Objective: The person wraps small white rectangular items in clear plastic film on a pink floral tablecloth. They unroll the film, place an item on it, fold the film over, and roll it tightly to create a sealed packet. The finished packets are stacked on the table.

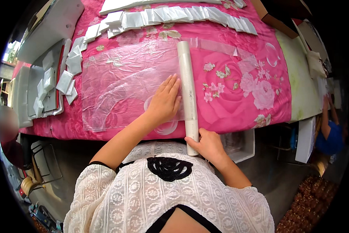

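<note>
A sheet of clear plastic film (120, 81) is spread over the pink floral cloth, creased in places. Along its right side lies a long pale roll (187, 70), running from the far part of the table toward me. The roll's near end juts past the table's front edge. My left hand (165, 101) lies flat on the film just left of the roll, fingers stretched out. My right hand (208, 144) grips the roll near its close end, thumb on top; its other fingers are partly hidden.
A curved row of small white packets (162, 16) crosses the far table. More packets lie around a grey tray (52, 77) at left. A cardboard box (277, 15) stands far right. Below the table edge is a white bin (244, 145). People show at both sides.
</note>
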The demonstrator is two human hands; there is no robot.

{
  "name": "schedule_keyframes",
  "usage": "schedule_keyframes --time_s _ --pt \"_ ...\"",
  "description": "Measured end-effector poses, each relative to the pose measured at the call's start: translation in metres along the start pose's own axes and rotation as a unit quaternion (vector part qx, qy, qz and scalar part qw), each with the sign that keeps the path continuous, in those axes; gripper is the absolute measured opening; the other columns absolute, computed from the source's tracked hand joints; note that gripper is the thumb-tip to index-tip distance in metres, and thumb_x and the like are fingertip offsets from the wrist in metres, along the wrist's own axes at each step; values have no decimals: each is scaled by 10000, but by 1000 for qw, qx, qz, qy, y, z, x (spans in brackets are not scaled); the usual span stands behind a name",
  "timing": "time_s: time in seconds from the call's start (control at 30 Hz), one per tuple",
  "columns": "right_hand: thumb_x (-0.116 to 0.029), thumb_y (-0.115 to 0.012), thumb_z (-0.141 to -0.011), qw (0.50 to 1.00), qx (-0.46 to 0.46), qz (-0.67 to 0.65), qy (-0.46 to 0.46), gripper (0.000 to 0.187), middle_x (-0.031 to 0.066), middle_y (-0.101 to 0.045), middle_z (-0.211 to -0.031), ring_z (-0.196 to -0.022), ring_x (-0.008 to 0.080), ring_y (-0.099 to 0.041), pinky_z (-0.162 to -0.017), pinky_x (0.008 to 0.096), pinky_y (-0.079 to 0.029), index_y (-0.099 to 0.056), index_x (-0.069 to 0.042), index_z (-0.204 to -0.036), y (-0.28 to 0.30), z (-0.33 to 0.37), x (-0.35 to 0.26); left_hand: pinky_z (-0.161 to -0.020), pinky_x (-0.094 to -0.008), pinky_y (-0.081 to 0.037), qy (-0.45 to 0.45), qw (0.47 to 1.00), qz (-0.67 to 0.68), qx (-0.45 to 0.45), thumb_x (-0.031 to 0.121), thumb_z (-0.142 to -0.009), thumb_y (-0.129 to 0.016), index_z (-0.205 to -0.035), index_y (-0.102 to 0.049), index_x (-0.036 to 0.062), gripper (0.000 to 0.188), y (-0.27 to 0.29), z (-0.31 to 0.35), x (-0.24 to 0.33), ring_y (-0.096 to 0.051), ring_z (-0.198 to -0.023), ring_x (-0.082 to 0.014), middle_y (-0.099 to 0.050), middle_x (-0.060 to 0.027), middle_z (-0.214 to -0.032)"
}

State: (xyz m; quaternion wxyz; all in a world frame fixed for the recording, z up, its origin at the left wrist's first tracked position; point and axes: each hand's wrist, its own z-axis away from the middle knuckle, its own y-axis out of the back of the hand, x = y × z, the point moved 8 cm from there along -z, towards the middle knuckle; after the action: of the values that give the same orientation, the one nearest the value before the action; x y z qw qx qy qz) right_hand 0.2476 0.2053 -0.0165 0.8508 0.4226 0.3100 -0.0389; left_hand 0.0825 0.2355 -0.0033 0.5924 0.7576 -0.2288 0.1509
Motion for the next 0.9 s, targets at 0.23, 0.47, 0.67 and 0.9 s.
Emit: schedule_keyframes --time_s 0.23,0.47,0.67,0.9 --pt "-531 -598 -760 998 -16 6 55 569 204 -598 -641 -607 351 -596 -593 428 -468 -604 31 -669 14 -26 -6 -1092 -435 -139 5 994 -105 -39 188 -830 -391 -1324 -257 -110 593 -32 4 -1 -208 -1330 -356 -231 -257 -1409" --pt "-535 -518 -817 992 104 -60 27 604 149 -597 -587 -538 228 -589 -529 336 -451 -630 42 -679 80 -180 -31 -1095 -440 -108 -16 990 -130 -43 196 -833 -374 -1342 -226 -106 610 -32 3 1 -191 -1332 -371 -225 -268 -1406" --pt "-361 -554 -855 821 9 -570 -38 483 146 -554 -1073 -936 215 -563 -822 344 -471 -495 38 -1121 80 -242 -31 -1097 -436 -103 -5 991 -126 -41 196 -818 -377 -1339 -229 -112 623 -34 4 -1 -193 -1332 -368 -223 -270 -1407" --pt "-173 -530 -829 541 119 -832 28 368 155 -507 -1173 -1074 285 -495 -986 437 -349 -432 12 -1132 112 -267 10 -1092 -444 -128 -6 992 -122 -28 213 -837 -379 -1303 -286 -133 588 -29 3 3 -229 -1320 -365 -268 -279 -1386"
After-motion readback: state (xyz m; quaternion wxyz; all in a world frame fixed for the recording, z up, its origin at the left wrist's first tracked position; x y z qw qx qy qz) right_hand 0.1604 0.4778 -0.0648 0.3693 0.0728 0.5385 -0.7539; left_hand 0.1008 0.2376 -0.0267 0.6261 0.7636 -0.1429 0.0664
